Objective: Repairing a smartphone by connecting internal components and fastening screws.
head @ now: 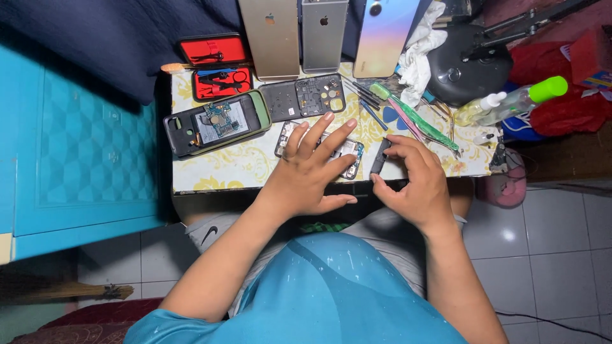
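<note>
The left hand (312,169) lies flat with spread fingers on an opened phone (319,148) near the front edge of the worktop (242,167), pressing it and gripping nothing. Just beside it, the right hand (414,181) pinches a small dark part (380,157) between thumb and fingers. Further to the back-left lie a phone in a green case (217,122) and a dark back cover (305,97).

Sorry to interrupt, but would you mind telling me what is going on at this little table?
A person sits at a small table with a floral cover, working on an opened phone. The left hand lies flat on it, and the right hand pinches a small dark part beside it. Another opened phone in a green case, a dark phone frame and pry tools lie around them.
</note>
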